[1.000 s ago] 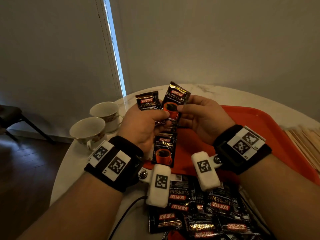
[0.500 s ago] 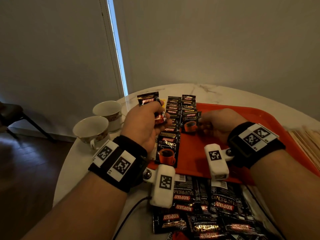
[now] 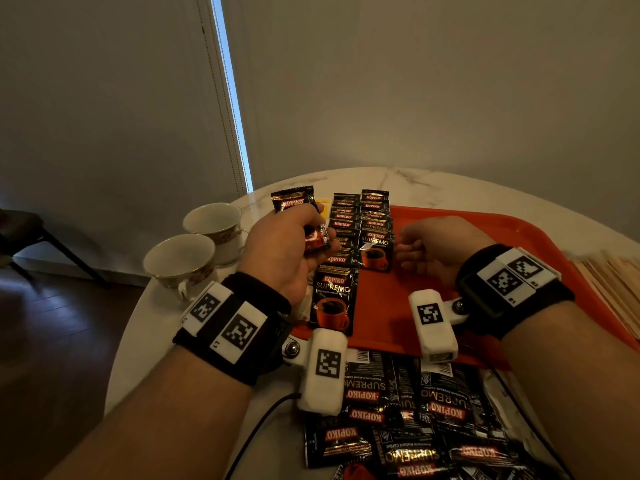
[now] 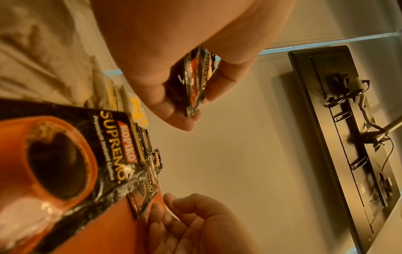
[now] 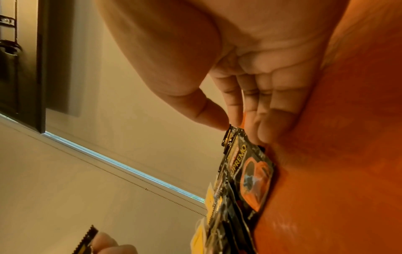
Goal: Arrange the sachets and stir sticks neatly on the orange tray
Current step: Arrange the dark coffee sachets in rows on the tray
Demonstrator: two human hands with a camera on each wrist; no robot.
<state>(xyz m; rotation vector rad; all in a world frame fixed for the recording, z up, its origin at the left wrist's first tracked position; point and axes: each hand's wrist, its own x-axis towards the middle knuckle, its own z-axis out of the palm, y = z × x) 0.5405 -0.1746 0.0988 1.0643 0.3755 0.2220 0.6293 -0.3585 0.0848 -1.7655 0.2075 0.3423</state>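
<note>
Marble tabletop (image 3: 433, 183), round and pale, sits against a plain wall with a bright slit of window beside a blind.

On it the left hand (image 3: 280, 247) is curled round a few black sachets (image 3: 294, 200), held upright above the table edge; the left wrist view shows them (image 4: 195, 80) pinched edge-on between thumb and fingers.

Just right of it, the right hand (image 3: 440, 247) is low over the tray (image 3: 485, 230), its fingers bent toward the nearest sachet of the right row. In the right wrist view the thumb tip and fingertips (image 5: 248, 110) meet the top edge of that front sachet (image 5: 250, 173), which lies on the orange surface; whether they pinch it or only touch it I cannot tell.

Two rows of sachets lie overlapped along the tray's left side: the left row (image 3: 343, 216) ends nearest the person in one full-face packet (image 3: 334, 296), and the right row (image 3: 375, 209) ends at the sachet by the right fingers.

A loose heap of sachets (image 3: 415, 427) lies on the table in front of the tray, near the person. Stir sticks (image 3: 620, 285) lie in a bundle to the tray's right. Two cups (image 3: 194, 251) stand left of the tray, touching or nearly so. Something yellow (image 3: 323, 206) shows beyond the left hand.
</note>
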